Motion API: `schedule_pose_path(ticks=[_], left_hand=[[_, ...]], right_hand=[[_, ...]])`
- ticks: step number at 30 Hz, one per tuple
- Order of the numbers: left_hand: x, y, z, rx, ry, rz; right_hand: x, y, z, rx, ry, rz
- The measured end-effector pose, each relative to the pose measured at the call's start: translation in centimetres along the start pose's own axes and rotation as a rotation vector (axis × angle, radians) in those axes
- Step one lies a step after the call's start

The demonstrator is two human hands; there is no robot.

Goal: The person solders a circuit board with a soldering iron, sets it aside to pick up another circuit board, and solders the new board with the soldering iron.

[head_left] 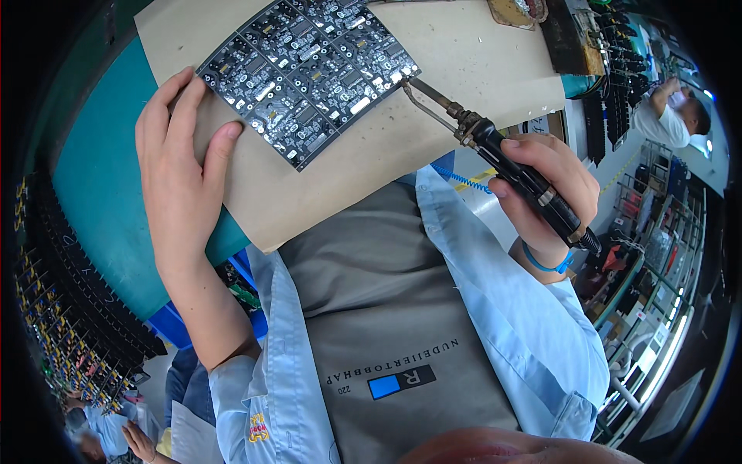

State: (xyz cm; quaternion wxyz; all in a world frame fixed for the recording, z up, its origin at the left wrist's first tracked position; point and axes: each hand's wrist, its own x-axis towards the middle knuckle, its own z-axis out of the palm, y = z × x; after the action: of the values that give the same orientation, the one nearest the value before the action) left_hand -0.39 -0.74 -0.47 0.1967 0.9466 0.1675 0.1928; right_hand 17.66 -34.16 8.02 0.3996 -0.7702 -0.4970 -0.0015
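Note:
A black circuit board panel, made of several small boards, lies on a tan cardboard sheet. My left hand rests flat on the sheet, fingertips and thumb touching the panel's left corner. My right hand grips the black handle of a soldering iron. Its metal tip touches the panel's right edge.
The cardboard sheet lies on a teal bench. A rack of dark parts lines the left rim. A blue wrist strap and coiled cord hang at my right wrist. Another person works at the far right, beside shelving.

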Motion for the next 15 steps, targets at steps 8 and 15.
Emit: schedule_pose_path(ticks=[8, 15], left_hand=[[-0.01, 0.11, -0.11, 0.006, -0.010, -0.006], [-0.03, 0.10, -0.02, -0.002, -0.004, -0.003]], right_hand=[[0.12, -0.19, -0.15, -0.011, 0.004, 0.038], [0.15, -0.31, 0.05, -0.023, -0.013, -0.001]])
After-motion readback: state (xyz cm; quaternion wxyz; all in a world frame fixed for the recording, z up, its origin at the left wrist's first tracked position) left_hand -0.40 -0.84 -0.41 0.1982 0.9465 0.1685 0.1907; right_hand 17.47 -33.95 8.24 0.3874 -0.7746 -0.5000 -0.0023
